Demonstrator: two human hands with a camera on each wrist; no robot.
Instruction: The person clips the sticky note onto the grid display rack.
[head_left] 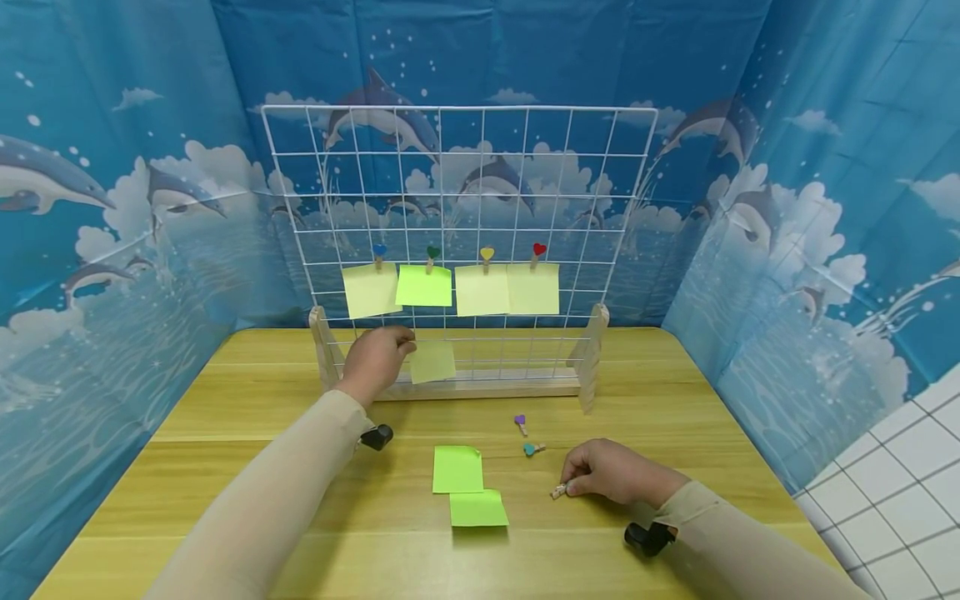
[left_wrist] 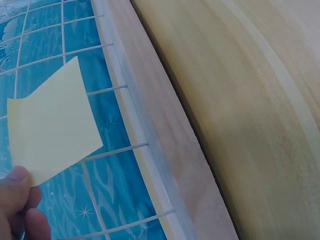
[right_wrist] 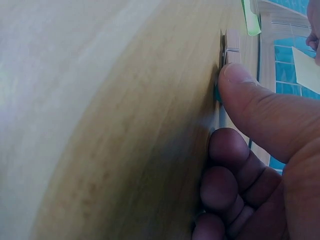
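Thumb and fingers of my left hand (head_left: 377, 360) pinch a pale yellow sticky note (head_left: 432, 362) by its edge. It hangs in front of the lower part of a white wire grid (head_left: 480, 195); the left wrist view shows the note (left_wrist: 55, 122) close against the wires. Low on the table, my right hand (head_left: 617, 472) holds a small wooden clothespin (head_left: 558, 492) between thumb and fingers. In the right wrist view the thumb covers part of that clothespin (right_wrist: 233, 47). A purple heart clothespin (head_left: 521, 424) and a teal heart clothespin (head_left: 532, 449) lie just beyond this hand.
Two green sticky notes (head_left: 458, 470) lie overlapping on the wooden table (head_left: 262, 475). Higher on the grid, several notes hang from heart clothespins, among them a green note (head_left: 424, 287). A wooden base (head_left: 480, 388) supports the grid. Dolphin-print curtains (head_left: 135, 167) surround the table.
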